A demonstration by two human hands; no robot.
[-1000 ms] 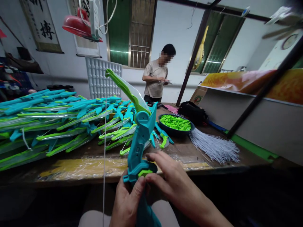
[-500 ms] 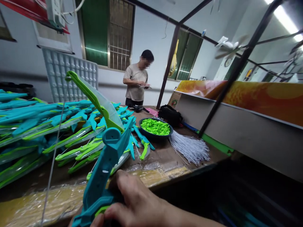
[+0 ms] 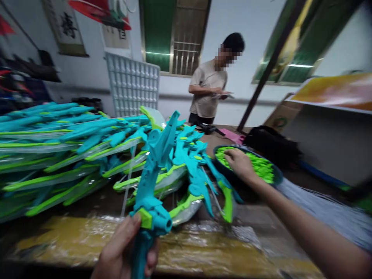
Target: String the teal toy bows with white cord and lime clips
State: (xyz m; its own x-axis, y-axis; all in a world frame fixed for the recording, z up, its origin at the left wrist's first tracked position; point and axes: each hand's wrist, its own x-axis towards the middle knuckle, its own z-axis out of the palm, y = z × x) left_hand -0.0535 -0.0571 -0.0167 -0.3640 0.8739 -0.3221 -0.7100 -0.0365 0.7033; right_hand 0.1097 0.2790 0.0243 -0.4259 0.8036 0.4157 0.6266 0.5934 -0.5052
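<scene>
My left hand (image 3: 124,252) is wrapped round the grip of a teal toy bow (image 3: 155,170) with a green clip, held upright over the table's front edge. A thin white string (image 3: 126,186) hangs beside it. My right hand (image 3: 240,164) reaches forward into a dark bowl (image 3: 232,179) full of small green plastic pieces (image 3: 261,166); its fingers curl down among the pieces, and what they hold is hidden. A big pile of teal and green bow parts (image 3: 58,147) lies to the left and behind the bow.
A person (image 3: 210,83) in a beige shirt stands at the table's far end, holding something flat. A bundle of white cords (image 3: 319,209) lies right of the bowl. A black bag (image 3: 273,145) and a white plastic grid panel (image 3: 132,87) stand behind. Yellow plastic sheeting (image 3: 87,236) covers the table's near edge.
My right hand left the bow's grip and reached out to the bowl of green pieces. The bow now rests in my left hand alone, tilted farther forward. The view swung back to the left.
</scene>
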